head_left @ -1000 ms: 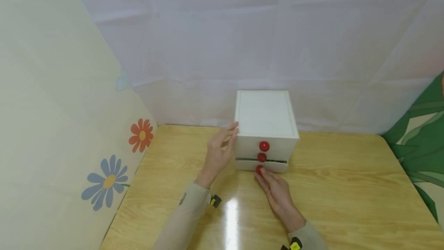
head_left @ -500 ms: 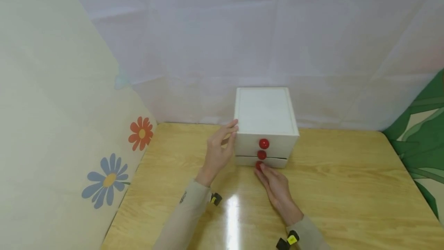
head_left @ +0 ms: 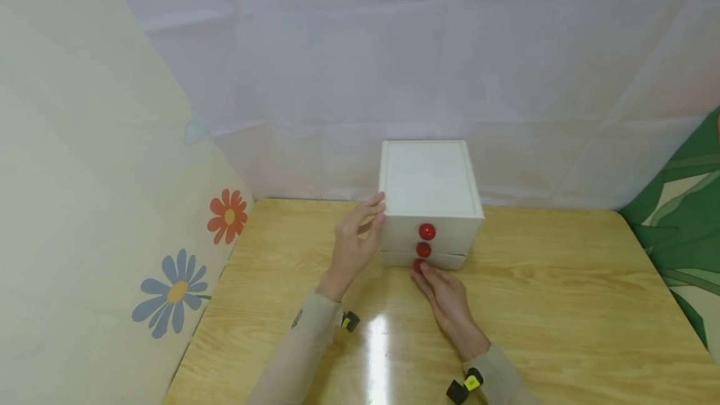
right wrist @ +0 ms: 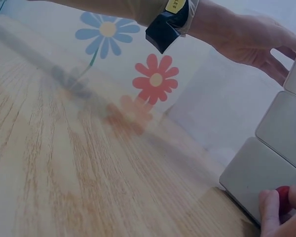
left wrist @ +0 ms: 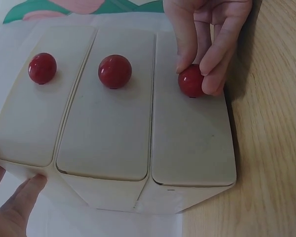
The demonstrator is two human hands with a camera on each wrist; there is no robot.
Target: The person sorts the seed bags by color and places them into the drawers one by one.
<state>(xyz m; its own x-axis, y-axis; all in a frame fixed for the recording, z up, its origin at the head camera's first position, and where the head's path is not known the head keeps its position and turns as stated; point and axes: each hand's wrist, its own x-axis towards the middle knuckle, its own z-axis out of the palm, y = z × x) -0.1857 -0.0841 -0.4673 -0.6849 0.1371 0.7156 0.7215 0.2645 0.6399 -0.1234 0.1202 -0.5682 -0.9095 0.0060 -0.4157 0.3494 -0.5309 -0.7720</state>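
Observation:
A small white drawer cabinet (head_left: 430, 180) has three drawers stacked, each with a round red knob. My right hand (head_left: 447, 302) pinches the knob (left wrist: 191, 81) of the bottom drawer (left wrist: 193, 143) between thumb and fingers. That drawer's front sits nearly level with the others in the left wrist view. My left hand (head_left: 355, 245) rests its extended fingers against the cabinet's left side, near the top front corner. Above the right hand are the middle knob (head_left: 424, 249) and the top knob (head_left: 427, 232). What lies inside the drawers is hidden.
The cabinet stands on a wood-grain table (head_left: 562, 292), near its back edge. A pale cloth (head_left: 337, 80) hangs behind. To the left is a wall panel (head_left: 84, 174) with printed flowers, and green printed leaves (head_left: 675, 224) show at the right.
The bottom drawer has slid inward, and the dark gap above it has narrowed away. My right hand moved in with its knob. The left hand keeps its place on the cabinet's side.

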